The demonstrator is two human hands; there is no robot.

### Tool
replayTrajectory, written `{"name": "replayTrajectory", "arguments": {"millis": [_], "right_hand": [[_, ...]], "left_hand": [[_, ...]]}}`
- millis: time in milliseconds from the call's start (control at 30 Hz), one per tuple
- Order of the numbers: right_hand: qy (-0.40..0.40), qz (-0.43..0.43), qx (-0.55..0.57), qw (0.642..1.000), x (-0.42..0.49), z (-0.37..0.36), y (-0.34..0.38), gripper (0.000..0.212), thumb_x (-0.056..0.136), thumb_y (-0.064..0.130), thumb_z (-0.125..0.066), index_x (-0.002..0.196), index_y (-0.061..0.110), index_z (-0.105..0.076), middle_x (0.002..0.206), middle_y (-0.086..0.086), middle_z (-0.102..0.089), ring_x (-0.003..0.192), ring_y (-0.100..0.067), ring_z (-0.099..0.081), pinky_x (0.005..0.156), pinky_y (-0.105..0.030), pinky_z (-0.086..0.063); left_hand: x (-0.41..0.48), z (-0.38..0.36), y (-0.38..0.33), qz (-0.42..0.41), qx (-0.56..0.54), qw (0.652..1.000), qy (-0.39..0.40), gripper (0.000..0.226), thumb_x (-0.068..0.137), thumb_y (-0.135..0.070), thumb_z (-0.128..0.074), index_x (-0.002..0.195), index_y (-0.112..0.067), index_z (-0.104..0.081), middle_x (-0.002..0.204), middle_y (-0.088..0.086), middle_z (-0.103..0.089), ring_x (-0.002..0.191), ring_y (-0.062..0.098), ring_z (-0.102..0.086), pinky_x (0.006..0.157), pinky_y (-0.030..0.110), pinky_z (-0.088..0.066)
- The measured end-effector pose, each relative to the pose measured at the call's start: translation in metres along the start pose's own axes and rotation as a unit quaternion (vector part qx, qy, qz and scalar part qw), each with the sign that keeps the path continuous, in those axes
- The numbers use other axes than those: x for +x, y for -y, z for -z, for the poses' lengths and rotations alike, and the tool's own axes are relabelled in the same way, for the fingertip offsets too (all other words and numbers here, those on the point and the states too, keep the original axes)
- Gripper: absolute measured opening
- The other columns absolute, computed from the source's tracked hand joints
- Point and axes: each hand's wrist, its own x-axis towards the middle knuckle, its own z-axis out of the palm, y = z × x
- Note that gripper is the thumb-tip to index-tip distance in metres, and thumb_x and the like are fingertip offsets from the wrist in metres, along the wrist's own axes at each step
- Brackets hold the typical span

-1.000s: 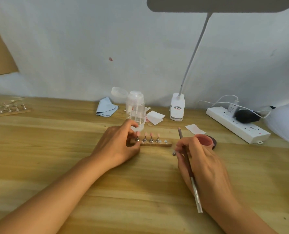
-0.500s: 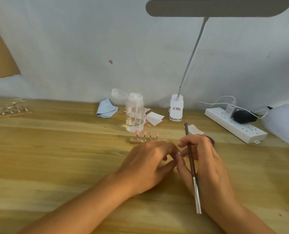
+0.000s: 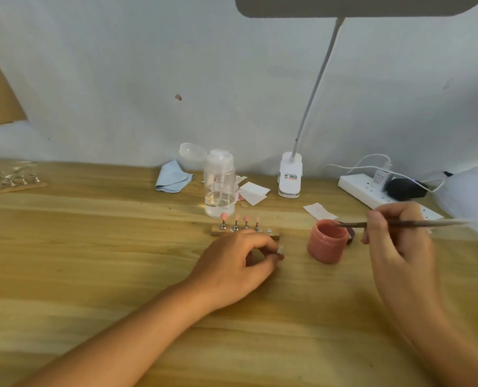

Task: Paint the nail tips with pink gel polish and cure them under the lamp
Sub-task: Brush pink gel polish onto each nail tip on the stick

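Observation:
A small wooden holder [image 3: 221, 232] lies mid-table with several pink-painted nail tips [image 3: 224, 216] standing on metal stands. My left hand [image 3: 232, 266] rests on the table just in front of it and pinches a small clear nail tip on its stand [image 3: 280, 250]. To the right sits an open pot of pink gel polish [image 3: 327, 244]. My right hand [image 3: 397, 241] grips a thin brush [image 3: 399, 224], held level, with its tip at the pot's mouth. The white curing lamp [image 3: 472, 196] sits at the far right edge.
A clear pump bottle [image 3: 220, 185] stands behind the holder, beside a blue cloth [image 3: 172, 177] and white paper wipes [image 3: 253, 192]. A clip desk lamp [image 3: 290, 177] and a power strip [image 3: 371, 194] line the wall. A second rack of stands [image 3: 6, 181] lies far left.
My left hand has left the holder and drawn back with one clear tip. My right hand has swung right, uncovering the pink pot, and turned the brush level with its tip at the pot.

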Motion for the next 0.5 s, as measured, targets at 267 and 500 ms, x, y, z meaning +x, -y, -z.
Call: {"name": "replayTrajectory", "arguments": {"millis": [267,500], "right_hand": [[0.08,-0.018,-0.128,0.988,0.001,-0.01,-0.01,0.01,0.095,0.029,-0.057,0.089,0.026,-0.05,0.071,0.0,-0.063,0.066,-0.015,-0.057,0.057,-0.03,-0.041],[0.005,0.033,-0.062,0.998,-0.006,-0.004,0.004,0.012,0.099,0.034,-0.052,0.09,0.026,-0.054,0.061,0.003,-0.062,0.06,-0.013,-0.057,0.057,-0.032,-0.043]], "left_hand": [[0.002,0.003,0.003,0.028,-0.047,0.998,0.016,0.018,0.087,-0.025,-0.07,0.08,-0.042,-0.068,0.087,-0.029,-0.068,0.056,0.002,-0.044,0.061,0.025,-0.041],[0.005,0.004,0.006,0.037,-0.068,0.997,0.024,0.01,0.085,-0.023,-0.074,0.085,-0.033,-0.074,0.08,-0.031,-0.068,0.053,-0.001,-0.046,0.056,0.014,-0.035]]}}
